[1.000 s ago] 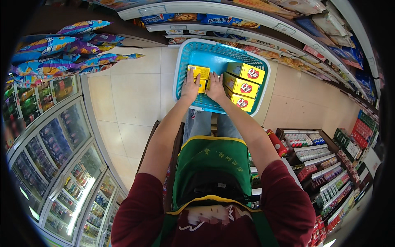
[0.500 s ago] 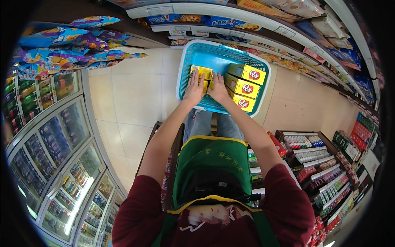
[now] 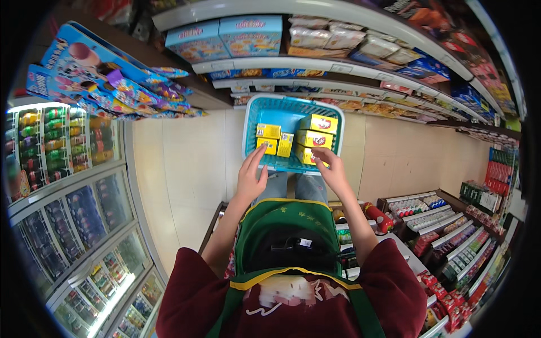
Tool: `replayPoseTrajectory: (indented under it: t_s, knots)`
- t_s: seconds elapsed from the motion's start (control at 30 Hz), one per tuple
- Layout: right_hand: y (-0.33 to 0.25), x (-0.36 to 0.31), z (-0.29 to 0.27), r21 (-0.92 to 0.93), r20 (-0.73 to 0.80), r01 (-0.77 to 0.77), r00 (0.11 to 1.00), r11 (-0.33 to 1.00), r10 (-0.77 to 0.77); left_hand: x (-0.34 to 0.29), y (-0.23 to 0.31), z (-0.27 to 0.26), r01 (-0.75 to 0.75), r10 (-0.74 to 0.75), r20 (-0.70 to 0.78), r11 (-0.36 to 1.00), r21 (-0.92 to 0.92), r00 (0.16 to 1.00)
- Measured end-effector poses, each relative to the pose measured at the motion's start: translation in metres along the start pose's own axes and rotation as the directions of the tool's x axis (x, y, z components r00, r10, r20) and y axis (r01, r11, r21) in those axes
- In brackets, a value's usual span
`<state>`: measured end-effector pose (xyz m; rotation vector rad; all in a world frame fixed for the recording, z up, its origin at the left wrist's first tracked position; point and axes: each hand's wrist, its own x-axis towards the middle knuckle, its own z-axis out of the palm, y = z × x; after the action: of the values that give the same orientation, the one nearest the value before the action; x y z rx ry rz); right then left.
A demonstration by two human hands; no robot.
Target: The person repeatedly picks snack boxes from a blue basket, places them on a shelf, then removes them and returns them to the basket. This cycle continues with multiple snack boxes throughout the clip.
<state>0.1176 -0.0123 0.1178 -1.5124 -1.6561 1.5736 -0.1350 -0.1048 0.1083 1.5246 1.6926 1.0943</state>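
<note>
Six yellow boxes sit inside a turquoise basket [image 3: 283, 112] with a pale rim, just ahead of the person's jeans [image 3: 311, 188]; twelve o'clock is straight ahead of that person. Three of them, the right-hand boxes [image 3: 309, 138], make a row along the basket's three o'clock side. Two more, the left-hand boxes [image 3: 268, 131], lie one beyond the other toward nine, and a single middle box [image 3: 285, 145], turned the other way, stands just beside them.

The left hand [image 3: 252, 173] is at half past seven, spread and gripping nothing, its fingertips over the nearer of the left pair; I can't tell whether they touch it. The right hand [image 3: 332, 170] is at half past four, fingers loosely bent and clasping nothing I can see, right by the nearest box of the row; contact there is unclear too.

Below, at six, hangs a green apron [image 3: 287, 225] with yellow edging. Packed shelves [image 3: 315, 65] curve past twelve, with light blue cartons [image 3: 225, 39] at eleven. Bright snack bags [image 3: 141, 96] hang toward ten, glass-fronted coolers [image 3: 84, 205] fill eight to nine, and a stocked rack [image 3: 445, 225] stands at four.
</note>
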Motion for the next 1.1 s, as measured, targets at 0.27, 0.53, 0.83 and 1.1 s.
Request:
replayPoseTrajectory:
  t_s: [0.27, 0.53, 0.83, 1.1]
  knots:
    - [-0.1, -0.067, -0.049, 0.062, 0.03, 0.335, 0.941, 0.94, -0.337, 0.012, 0.121, -0.013, -0.208, 0.202, -0.069, 0.973, -0.096, 0.977]
    - [-0.153, -0.154, -0.109, 0.087, 0.155, 0.549, 0.817, 0.831, -0.556, -0.015, 0.217, -0.008, -0.307, 0.262, -0.222, 0.931, -0.199, 0.939]
    - [-0.174, -0.237, -0.151, -0.087, 0.109, 0.704, 0.71, 0.705, -0.696, -0.069, 0.295, 0.003, -0.333, 0.277, -0.194, 0.857, -0.394, 0.941]
    - [-0.164, -0.292, -0.183, -0.105, 0.06, 0.709, 0.704, 0.697, -0.707, -0.092, 0.328, 0.02, -0.342, 0.319, -0.129, 0.827, -0.446, 0.939]
